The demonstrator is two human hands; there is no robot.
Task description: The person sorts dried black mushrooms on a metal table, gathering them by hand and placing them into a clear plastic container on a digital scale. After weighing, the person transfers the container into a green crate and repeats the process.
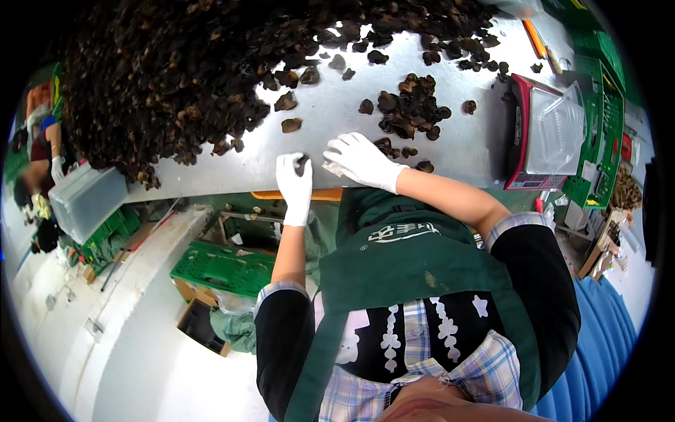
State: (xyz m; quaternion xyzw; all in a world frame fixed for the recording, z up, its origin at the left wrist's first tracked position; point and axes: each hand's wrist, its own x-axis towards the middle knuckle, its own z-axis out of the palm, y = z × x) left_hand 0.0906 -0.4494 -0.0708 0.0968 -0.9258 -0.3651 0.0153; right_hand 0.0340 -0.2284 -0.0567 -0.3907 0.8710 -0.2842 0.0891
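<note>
My left hand (295, 182), in a white glove, pinches a small dark mushroom piece (301, 165) over the near edge of the metal table (211, 176). Just right of it is my right hand (361, 158), white-gloved, palm down, fingers slightly spread; its underside is hidden, and a mottled greyish patch shows by the thumb. A large heap of dark brown mushrooms, apparently wood ear (174, 79), covers the table's left and far part. Beyond my right hand lies a smaller pile of them (414, 108). Single pieces (291, 125) lie between heap and hands.
At the right stands a red scale (519, 132) with a clear plastic container (556, 129) on it, beside green crates (598, 132). An orange-handled tool (534, 38) lies at the far right. Another person's gloved hand (57, 170) is by a translucent bin (87, 200) at the left.
</note>
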